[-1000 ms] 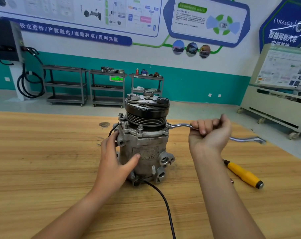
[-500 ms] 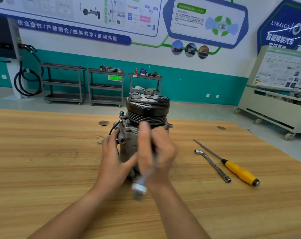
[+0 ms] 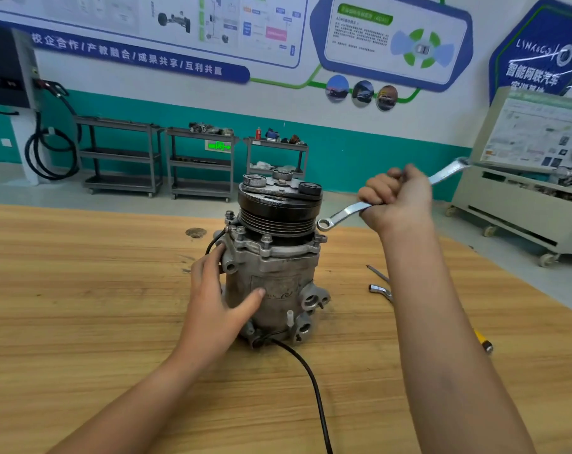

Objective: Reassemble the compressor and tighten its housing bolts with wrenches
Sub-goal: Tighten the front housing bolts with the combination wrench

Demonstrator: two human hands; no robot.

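A grey metal compressor point(image 3: 275, 283) with a black grooved pulley point(image 3: 278, 211) on top stands upright on the wooden table point(image 3: 81, 306). Several housing bolts point(image 3: 265, 239) stick up around its upper flange. My left hand point(image 3: 216, 296) wraps the left side of the housing, thumb across the front. My right hand point(image 3: 396, 198) grips a silver ring wrench point(image 3: 343, 213) in a fist, to the right of the pulley. The wrench's ring end hangs just above the right flange bolt point(image 3: 322, 239), apart from it.
A black cable point(image 3: 311, 378) runs from the compressor's base toward me. Right of my forearm lie an L-shaped socket wrench point(image 3: 379, 290) and a yellow-handled screwdriver point(image 3: 484, 342), partly hidden. Shelving carts stand along the far wall; a white cabinet on wheels point(image 3: 524, 198) stands at right.
My right hand swung the wrench across in front of the compressor, then back to the right and higher. The ring end now sits raised off the right bolt. My left hand stayed put.
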